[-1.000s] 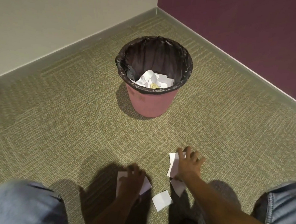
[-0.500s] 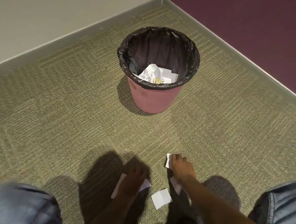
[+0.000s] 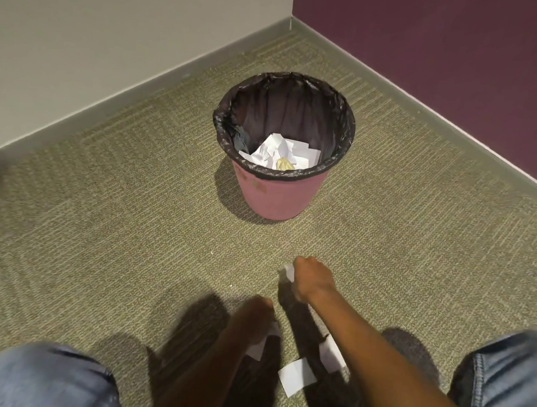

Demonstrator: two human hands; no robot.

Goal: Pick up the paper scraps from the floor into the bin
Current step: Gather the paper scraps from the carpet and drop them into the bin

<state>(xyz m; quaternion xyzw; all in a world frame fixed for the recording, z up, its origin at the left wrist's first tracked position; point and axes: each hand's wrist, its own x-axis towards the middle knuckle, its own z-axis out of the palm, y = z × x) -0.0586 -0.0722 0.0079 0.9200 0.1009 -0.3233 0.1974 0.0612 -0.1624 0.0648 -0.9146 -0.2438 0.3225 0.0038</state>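
A pink bin (image 3: pixel 278 197) with a black liner stands on the carpet in the corner, holding crumpled white paper (image 3: pixel 279 152). My right hand (image 3: pixel 311 278) is raised off the floor in front of the bin, closed around a white scrap (image 3: pixel 289 271) that pokes out at its left. My left hand (image 3: pixel 253 319), blurred, is lower and nearer me, gripping another white scrap (image 3: pixel 261 347) whose edge hangs below it. Two white scraps lie on the carpet near me: one (image 3: pixel 297 377) between my arms, one (image 3: pixel 331 353) partly under my right forearm.
Beige wall (image 3: pixel 113 55) at the left and purple wall (image 3: pixel 439 56) at the right meet behind the bin. My knees in blue jeans (image 3: pixel 43 378) frame the bottom corners. Olive carpet (image 3: pixel 104 226) spreads around the bin.
Both hands closed on scraps and lifted off the carpet; the right hand rose forward toward the bin. The camera view tilted up, so the bin sits lower in frame.
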